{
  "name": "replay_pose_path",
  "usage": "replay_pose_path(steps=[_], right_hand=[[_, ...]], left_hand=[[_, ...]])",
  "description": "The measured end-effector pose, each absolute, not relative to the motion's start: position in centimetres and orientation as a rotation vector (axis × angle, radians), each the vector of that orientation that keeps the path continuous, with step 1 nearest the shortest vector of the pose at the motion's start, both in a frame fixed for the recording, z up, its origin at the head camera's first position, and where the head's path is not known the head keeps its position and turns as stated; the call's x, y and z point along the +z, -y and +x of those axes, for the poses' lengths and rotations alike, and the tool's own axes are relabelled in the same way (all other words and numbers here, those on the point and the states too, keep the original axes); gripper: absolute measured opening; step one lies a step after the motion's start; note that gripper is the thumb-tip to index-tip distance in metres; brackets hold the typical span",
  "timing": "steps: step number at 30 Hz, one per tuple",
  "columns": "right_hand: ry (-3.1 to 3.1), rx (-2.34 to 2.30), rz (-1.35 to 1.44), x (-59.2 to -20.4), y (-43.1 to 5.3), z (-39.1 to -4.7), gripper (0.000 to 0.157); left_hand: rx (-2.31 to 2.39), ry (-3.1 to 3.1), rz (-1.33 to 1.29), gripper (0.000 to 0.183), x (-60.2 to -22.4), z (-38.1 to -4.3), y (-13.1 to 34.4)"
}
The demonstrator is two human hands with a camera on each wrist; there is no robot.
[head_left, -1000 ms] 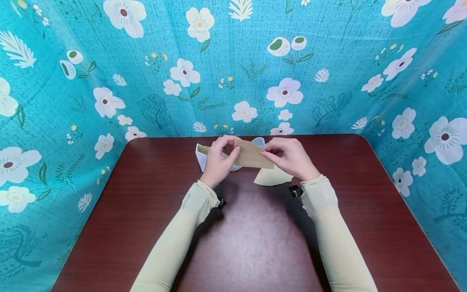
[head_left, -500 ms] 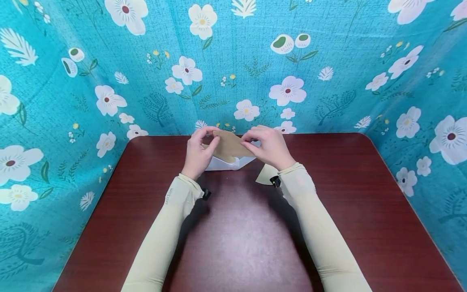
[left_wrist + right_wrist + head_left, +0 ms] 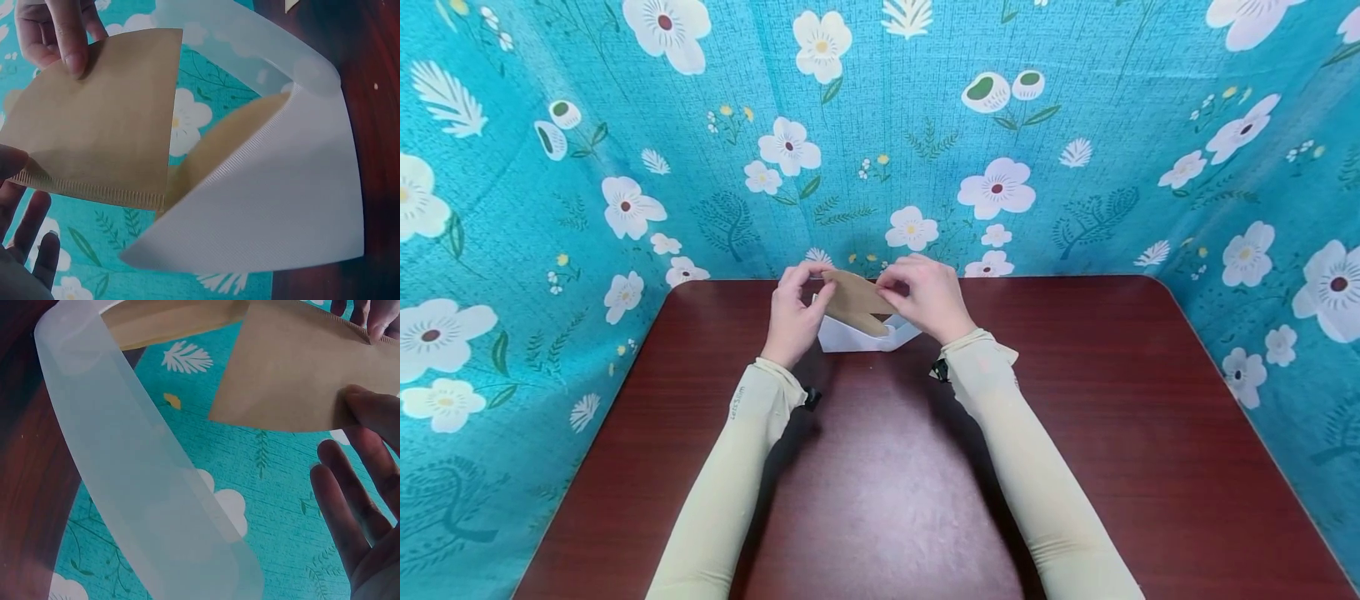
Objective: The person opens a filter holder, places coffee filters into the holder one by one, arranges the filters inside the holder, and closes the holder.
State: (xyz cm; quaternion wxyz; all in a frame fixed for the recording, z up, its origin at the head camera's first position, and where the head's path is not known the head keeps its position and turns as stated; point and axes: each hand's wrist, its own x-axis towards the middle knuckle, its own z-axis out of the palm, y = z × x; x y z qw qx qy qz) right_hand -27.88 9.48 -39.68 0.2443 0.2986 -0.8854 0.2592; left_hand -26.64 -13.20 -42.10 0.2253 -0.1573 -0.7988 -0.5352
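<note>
A brown paper coffee filter (image 3: 852,292) with a crimped edge is stretched between my two hands. My left hand (image 3: 793,317) pinches its left side between thumb and fingers, while my right hand (image 3: 927,298) pinches the opposite side. Close by stands a white, ribbed, fan-shaped filter case (image 3: 275,194), its translucent lid (image 3: 137,462) swung away. More brown filter paper (image 3: 231,134) shows inside the case's mouth. In the left wrist view, the held filter's crimped corner meets the case opening.
A pale, fan-shaped sheet (image 3: 1006,355) lies under my right wrist, mostly hidden by the sleeve. The dark red table (image 3: 880,467) ends at a blue floral cloth (image 3: 865,133) hanging behind and at both sides.
Both hands have moved left with the coffee filter, bringing it over the white case. My right sleeve now covers most of the pale sheet.
</note>
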Motion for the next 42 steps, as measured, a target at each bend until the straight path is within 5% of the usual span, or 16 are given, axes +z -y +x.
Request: replay_pose_path(steps=[42], right_hand=[[2.593,0.75,0.698,-43.5,-5.8,-29.1,0.005]], left_hand=[[-1.468,2.221,-0.452,0.033,-44.7,-27.9,15.0]])
